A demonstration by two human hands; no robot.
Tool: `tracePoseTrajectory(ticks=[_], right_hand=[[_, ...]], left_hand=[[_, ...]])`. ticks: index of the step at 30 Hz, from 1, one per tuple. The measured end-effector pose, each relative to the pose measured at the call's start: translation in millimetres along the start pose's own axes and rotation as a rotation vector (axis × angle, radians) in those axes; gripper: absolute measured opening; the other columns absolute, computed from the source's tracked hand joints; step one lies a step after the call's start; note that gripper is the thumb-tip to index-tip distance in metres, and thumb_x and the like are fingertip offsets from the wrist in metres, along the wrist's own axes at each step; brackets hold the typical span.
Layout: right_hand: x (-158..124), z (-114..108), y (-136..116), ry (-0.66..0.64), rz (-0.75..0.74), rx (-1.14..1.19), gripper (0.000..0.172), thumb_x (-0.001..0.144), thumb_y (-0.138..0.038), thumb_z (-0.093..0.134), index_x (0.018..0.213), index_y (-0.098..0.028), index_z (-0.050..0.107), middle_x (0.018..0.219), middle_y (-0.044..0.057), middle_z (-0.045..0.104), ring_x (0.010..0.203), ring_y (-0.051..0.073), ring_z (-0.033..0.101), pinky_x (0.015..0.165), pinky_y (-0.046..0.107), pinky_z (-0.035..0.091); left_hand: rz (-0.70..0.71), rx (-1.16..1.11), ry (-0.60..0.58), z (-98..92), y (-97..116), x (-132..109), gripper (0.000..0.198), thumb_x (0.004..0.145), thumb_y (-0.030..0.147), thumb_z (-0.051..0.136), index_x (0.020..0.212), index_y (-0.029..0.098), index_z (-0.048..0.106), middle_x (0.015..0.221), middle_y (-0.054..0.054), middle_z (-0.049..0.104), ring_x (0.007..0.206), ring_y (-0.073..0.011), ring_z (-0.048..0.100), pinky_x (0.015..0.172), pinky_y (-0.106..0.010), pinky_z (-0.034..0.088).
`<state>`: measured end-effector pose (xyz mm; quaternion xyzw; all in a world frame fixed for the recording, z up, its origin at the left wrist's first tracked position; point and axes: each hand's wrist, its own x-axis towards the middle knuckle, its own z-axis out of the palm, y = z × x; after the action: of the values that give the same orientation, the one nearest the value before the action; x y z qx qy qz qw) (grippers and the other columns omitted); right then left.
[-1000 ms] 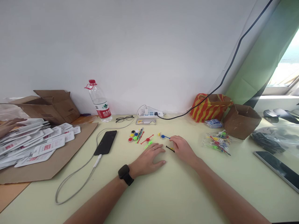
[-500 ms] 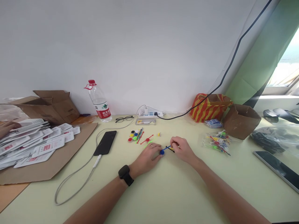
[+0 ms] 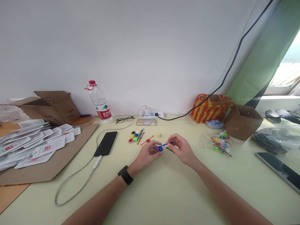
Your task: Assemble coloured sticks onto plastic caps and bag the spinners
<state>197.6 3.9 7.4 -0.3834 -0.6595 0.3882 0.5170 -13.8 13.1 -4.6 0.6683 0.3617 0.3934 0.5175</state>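
Note:
My left hand [image 3: 148,154] is closed with thumb and fingers on a small blue round disc [image 3: 160,149]. Between the fingertips of my right hand [image 3: 182,149] is one end of a thin blue arrow [image 3: 163,145]. The arrow's other end reaches left over the disc, towards my left fingers; whether the two parts touch I cannot tell. A black arrow [image 3: 170,150] lies on the table below my right fingers. Behind my hands are a red arrow with a round centre [image 3: 148,140], a small yellow piece [image 3: 159,135] and several coloured discs [image 3: 130,141].
A phone [image 3: 106,143] on a white cable lies left, near a cardboard sheet with white cards [image 3: 44,150]. Behind stand a water bottle [image 3: 103,109], glasses [image 3: 125,119] and a power strip [image 3: 150,114]. To the right are a bag of coloured parts [image 3: 219,142] and a brown box [image 3: 243,122].
My right hand has lifted the blue arrow and turned it flatter. My left hand has rolled, showing the blue disc's face. Another person's hand at the far left has left the cards.

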Motion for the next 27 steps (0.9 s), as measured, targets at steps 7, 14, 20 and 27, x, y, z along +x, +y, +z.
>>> tracePoseTrajectory(ticks=[7, 14, 20, 27], right_hand=[[-8, 9, -1, 0.010, -0.079, -0.192, 0.010, 0.093, -0.032, 0.063, 0.098, -0.023, 0.064, 0.092, 0.004, 0.070, 0.084, 0.020, 0.068, 0.080, 0.035, 0.056], [-10, 7, -3, 0.002, -0.199, -0.303, 0.010, 0.096, -0.024, 0.057, 0.099, -0.025, 0.067, 0.092, 0.004, 0.073, 0.083, 0.019, 0.069, 0.080, 0.033, 0.056], [-12, 5, 3, -0.024, -0.403, -0.413, 0.017, 0.097, -0.015, 0.055, 0.101, -0.025, 0.068, 0.090, 0.004, 0.075, 0.082, 0.020, 0.070, 0.074, 0.032, 0.055], [-11, 7, 7, -0.020, -0.339, -0.365, 0.018, 0.094, -0.012, 0.058, 0.101, -0.025, 0.068, 0.094, 0.004, 0.075, 0.085, 0.019, 0.072, 0.078, 0.032, 0.057]], left_hand=[[-0.147, -0.179, -0.087, -1.0, 10, -2, 0.038, 0.082, 0.042, 0.082, 0.110, 0.017, 0.074, 0.092, -0.008, 0.075, 0.085, -0.0210, 0.072, 0.077, -0.032, 0.056], [-0.195, -0.344, -0.068, -2.3, 11, 0, 0.039, 0.078, 0.035, 0.088, 0.110, 0.016, 0.077, 0.095, -0.008, 0.077, 0.088, -0.0188, 0.072, 0.089, -0.033, 0.055], [-0.200, -0.409, -0.049, -3.3, 10, 0, 0.031, 0.085, 0.041, 0.081, 0.098, 0.014, 0.078, 0.103, -0.010, 0.076, 0.086, -0.0175, 0.071, 0.089, -0.033, 0.056], [-0.157, -0.310, 0.020, -3.0, 6, 2, 0.037, 0.080, 0.041, 0.085, 0.103, 0.013, 0.076, 0.105, -0.012, 0.076, 0.093, -0.0237, 0.074, 0.096, -0.042, 0.057]])
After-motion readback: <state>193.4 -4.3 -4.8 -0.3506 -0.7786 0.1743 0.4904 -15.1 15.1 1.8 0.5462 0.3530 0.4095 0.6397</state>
